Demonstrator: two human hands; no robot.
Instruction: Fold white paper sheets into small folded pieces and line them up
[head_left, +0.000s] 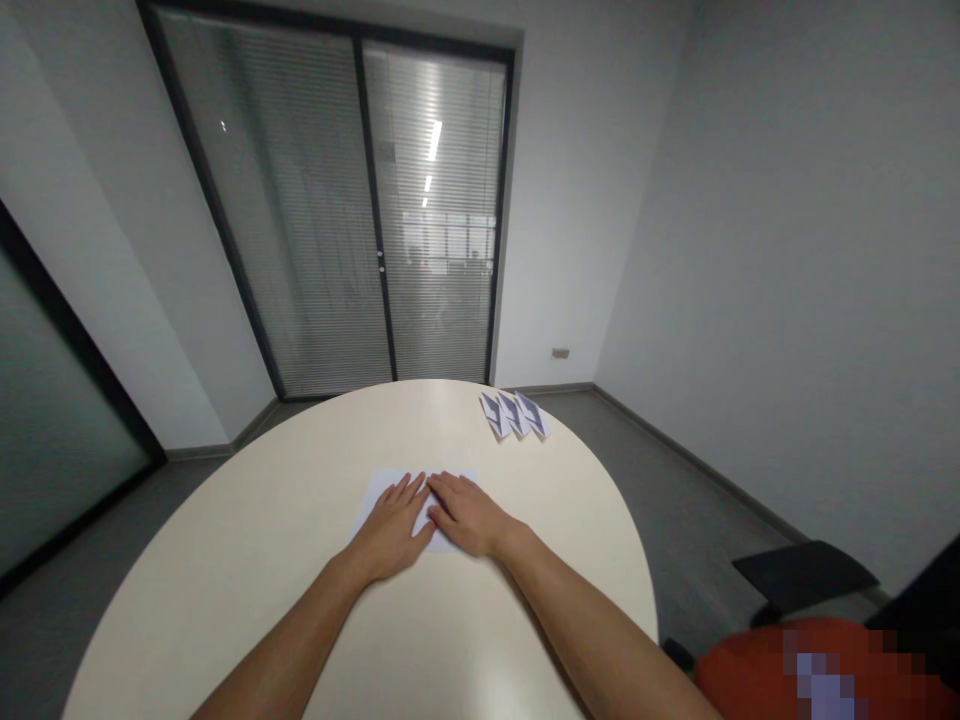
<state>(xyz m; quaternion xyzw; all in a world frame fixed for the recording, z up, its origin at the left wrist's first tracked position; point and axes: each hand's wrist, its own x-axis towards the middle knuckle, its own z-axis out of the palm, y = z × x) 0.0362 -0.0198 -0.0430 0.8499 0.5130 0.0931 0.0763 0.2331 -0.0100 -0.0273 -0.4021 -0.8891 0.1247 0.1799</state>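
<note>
A sheet of white paper (373, 490) lies flat on the round cream table (247, 560). My left hand (394, 527) rests palm down on its left and middle part, fingers stretched out and somewhat apart. On the right part of the sheet lies my right hand (469, 515), also palm down, its fingers extended toward the left and its thumb apart from them. The fingertips of both hands come close together near the sheet's far edge. Much of the paper is hidden under the hands.
Three folded paper pieces (514, 416), white with bluish-purple parts, lie in an overlapping row near the table's far right edge. An orange-red chair (750, 665) with a black armrest (802, 577) stands at the right. Beyond the table are glass panels with blinds (442, 320).
</note>
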